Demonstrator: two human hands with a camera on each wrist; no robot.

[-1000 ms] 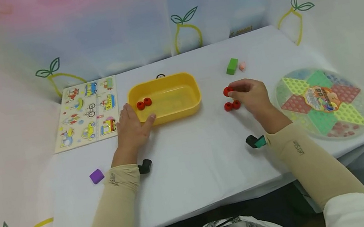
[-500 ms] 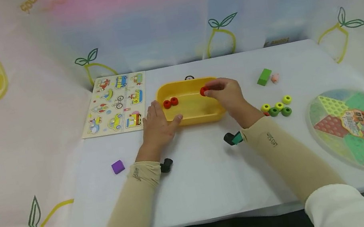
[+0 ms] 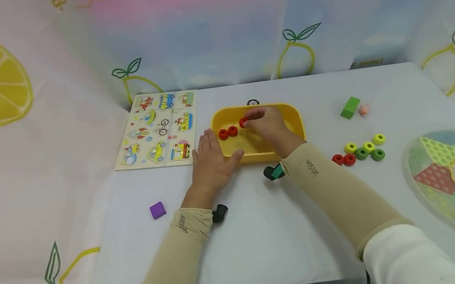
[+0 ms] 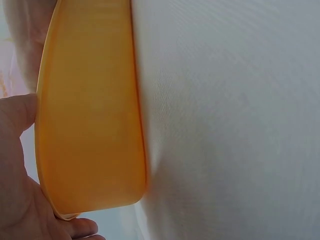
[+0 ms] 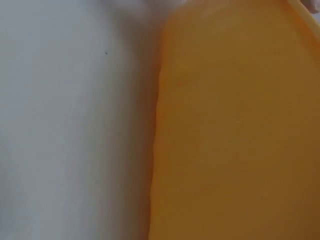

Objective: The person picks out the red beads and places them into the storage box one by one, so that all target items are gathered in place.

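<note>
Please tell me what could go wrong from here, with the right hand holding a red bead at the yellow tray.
The red bead might slip from the right hand's fingertips and knock the two red beads beside it.
The right wrist crosses the near rim of the yellow tray, so it could nudge the tray, though the left hand touches it.
The right sleeve lies near loose beads and might brush them.
</note>
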